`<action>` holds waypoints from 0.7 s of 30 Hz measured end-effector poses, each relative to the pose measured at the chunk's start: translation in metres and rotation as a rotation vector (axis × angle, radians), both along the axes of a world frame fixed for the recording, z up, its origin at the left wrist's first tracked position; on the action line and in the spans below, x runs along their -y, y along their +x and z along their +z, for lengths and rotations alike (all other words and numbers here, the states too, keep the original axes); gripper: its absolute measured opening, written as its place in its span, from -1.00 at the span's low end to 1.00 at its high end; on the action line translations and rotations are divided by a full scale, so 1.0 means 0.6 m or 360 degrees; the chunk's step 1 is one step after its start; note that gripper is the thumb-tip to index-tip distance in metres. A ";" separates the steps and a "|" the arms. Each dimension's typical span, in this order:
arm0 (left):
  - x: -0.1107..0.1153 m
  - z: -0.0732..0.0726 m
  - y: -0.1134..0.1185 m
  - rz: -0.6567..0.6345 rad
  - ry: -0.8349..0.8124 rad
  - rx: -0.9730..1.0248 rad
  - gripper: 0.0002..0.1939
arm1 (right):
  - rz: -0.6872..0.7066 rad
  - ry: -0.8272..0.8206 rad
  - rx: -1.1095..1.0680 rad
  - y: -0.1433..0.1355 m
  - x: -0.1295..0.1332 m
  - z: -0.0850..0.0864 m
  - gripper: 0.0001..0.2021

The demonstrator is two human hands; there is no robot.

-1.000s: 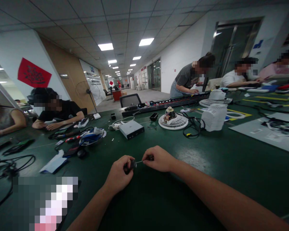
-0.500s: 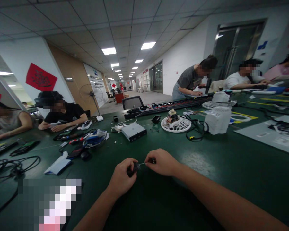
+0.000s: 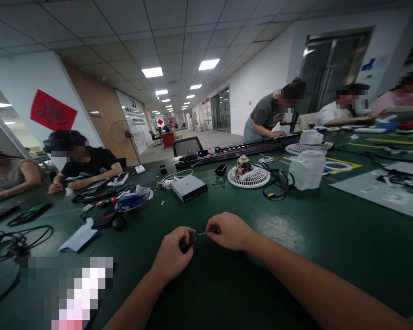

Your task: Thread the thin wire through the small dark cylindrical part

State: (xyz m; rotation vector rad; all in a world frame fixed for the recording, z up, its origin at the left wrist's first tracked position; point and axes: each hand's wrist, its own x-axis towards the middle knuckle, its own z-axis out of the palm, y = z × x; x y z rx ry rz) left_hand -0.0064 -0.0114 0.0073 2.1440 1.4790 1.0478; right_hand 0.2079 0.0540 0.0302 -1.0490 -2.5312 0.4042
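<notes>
My left hand point(image 3: 172, 254) is closed round a small dark part point(image 3: 193, 238), held just above the green table; its exact kind is too small to tell. From my right hand point(image 3: 230, 231) the thin metal shaft of what looks like a small screwdriver point(image 3: 202, 234) points left and meets the end of that part. The fingers of my right hand pinch this tool, hiding most of its handle. Beyond both hands lies a silver optical disc drive point(image 3: 190, 185).
A round white fan grille with a motor point(image 3: 248, 176) and a white plastic housing point(image 3: 307, 169) stand farther right. On the left lie a blue-white cloth point(image 3: 78, 237), a black mouse point(image 3: 118, 223) and black cables point(image 3: 19, 243). Several people work around the green table point(image 3: 234, 288).
The whole view has shifted slightly, so table things sit a little farther left. My hands keep nearly the same pose, the dark part turned slightly. A co-worker's hand at left has moved.
</notes>
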 end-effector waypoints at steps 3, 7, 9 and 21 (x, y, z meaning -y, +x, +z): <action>0.000 0.001 -0.002 0.0033 0.0003 -0.0020 -0.76 | 0.0087 -0.0080 0.0017 0.001 0.001 -0.002 -0.85; 0.001 0.003 -0.005 0.0019 -0.0021 -0.0015 -0.75 | 0.0132 -0.0114 -0.0065 -0.002 0.002 -0.003 -0.84; 0.000 0.001 -0.004 -0.0009 -0.0033 0.0000 -0.76 | 0.0057 -0.0057 -0.0043 -0.003 0.002 -0.001 -0.84; -0.008 -0.004 -0.016 0.0194 -0.0015 -0.0113 -0.80 | -0.0193 -0.0327 -0.0130 -0.028 0.013 -0.017 -0.70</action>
